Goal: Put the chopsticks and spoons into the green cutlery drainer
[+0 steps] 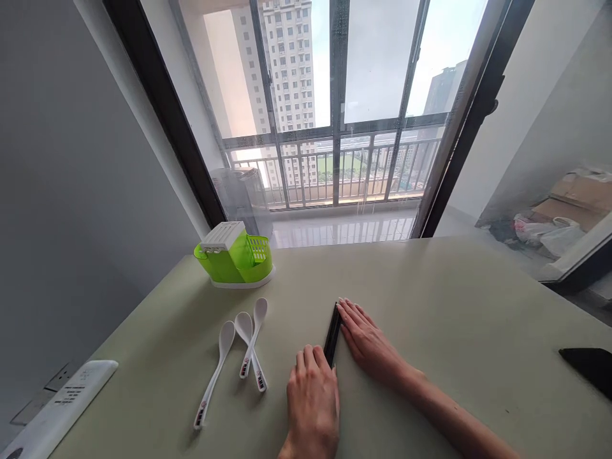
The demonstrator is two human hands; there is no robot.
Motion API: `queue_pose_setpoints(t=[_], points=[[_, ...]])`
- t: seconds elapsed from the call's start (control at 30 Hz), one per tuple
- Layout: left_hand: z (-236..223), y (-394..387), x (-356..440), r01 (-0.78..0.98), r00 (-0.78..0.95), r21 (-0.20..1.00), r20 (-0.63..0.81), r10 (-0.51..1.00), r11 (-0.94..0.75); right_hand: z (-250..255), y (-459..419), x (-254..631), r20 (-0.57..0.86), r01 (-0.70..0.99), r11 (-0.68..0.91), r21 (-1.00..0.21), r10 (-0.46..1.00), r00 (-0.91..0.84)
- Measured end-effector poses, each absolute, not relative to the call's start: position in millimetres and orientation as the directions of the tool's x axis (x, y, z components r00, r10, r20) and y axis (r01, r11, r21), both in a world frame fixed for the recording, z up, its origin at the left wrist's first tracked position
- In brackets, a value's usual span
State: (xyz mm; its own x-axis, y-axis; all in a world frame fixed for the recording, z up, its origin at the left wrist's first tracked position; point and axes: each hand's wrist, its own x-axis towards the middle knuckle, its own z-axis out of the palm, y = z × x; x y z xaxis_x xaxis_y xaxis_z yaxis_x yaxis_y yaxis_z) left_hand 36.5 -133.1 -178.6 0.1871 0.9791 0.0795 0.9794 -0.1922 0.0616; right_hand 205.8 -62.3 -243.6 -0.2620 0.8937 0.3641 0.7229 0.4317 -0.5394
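A bundle of slim black chopsticks point(333, 332) appears to be being gathered and lined up on the table point(430, 287); this is judged from the way the bundle is enclosed at both ends. It is laid slantwise on the tabletop, its far tips pointed towards the window and its near ends covered by the left hand point(313, 405). How many pieces are in it cannot be told.

The left hand is narrow, its fingers curled over the near ends, with the thumb side set along the right of the bundle; how firmly it is gripped cannot be seen. The right hand point(368, 344) is flattened and extended, palm down, with nothing seen clasped in it. Its fingertips are placed against the right side of the far tips, while its palm is rested on the tabletop just beside them.

For the next move, light, even pressure from both sides would be called for, so that the pieces are kept parallel; if one end were squeezed alone, the other could be fanned out.

To the left of the hands, one white spoon point(215, 376) is laid by itself, and two crossed white spoons point(251, 350) are placed beside it. Beyond them, a green utensil holder point(239, 264) is stood upright, well apart from both hands.
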Motion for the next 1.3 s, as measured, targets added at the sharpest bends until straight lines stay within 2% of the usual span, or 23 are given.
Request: queue_pose_setpoints(t=[0.13,0.27,0.37,0.5,0.63,0.77,1.07,1.3], points=[[-175.9,-134.7,31.0,0.976,0.18,0.097,0.163,0.97,-0.198,-235.2,-64.4,208.5,0.394,0.667,0.407,-0.624,0.901,-0.182],[-172.0,-126.4,15.3,0.98,0.105,0.129,0.315,0.943,-0.152,-224.0,-65.8,215.8,0.397,0.607,0.327,-0.724,0.918,-0.021],[-170.9,-115.8,-7.7,0.99,0.067,0.086,0.399,0.915,-0.11,-221.0,-64.6,220.0,0.372,0.562,0.262,-0.785,0.924,0.089],[-173.3,-105.9,-41.3,1.0,0.0,0.008,0.475,0.88,-0.004,-222.8,-62.5,220.4,0.36,0.512,0.238,-0.825,0.921,0.152],[-173.7,-102.2,-65.6,0.989,-0.112,-0.037,0.427,0.898,0.141,-223.8,-62.5,218.7,0.349,0.486,0.235,-0.842,0.924,0.158],[-171.3,-100.7,-84.2,0.971,-0.174,-0.095,0.342,0.924,0.218,-223.0,-62.9,218.1,0.336,0.477,0.229,-0.848,0.93,0.15],[-160.4,-109.6,-104.5,0.951,-0.149,-0.219,0.289,0.946,0.217,-222.6,-62.7,216.6,0.323,0.479,0.221,-0.849,0.936,0.14],[-156.6,-108.8,-103.6,0.936,-0.162,-0.284,0.183,0.97,0.209,-223.4,-63.0,216.8,0.316,0.488,0.216,-0.846,0.939,0.132]])
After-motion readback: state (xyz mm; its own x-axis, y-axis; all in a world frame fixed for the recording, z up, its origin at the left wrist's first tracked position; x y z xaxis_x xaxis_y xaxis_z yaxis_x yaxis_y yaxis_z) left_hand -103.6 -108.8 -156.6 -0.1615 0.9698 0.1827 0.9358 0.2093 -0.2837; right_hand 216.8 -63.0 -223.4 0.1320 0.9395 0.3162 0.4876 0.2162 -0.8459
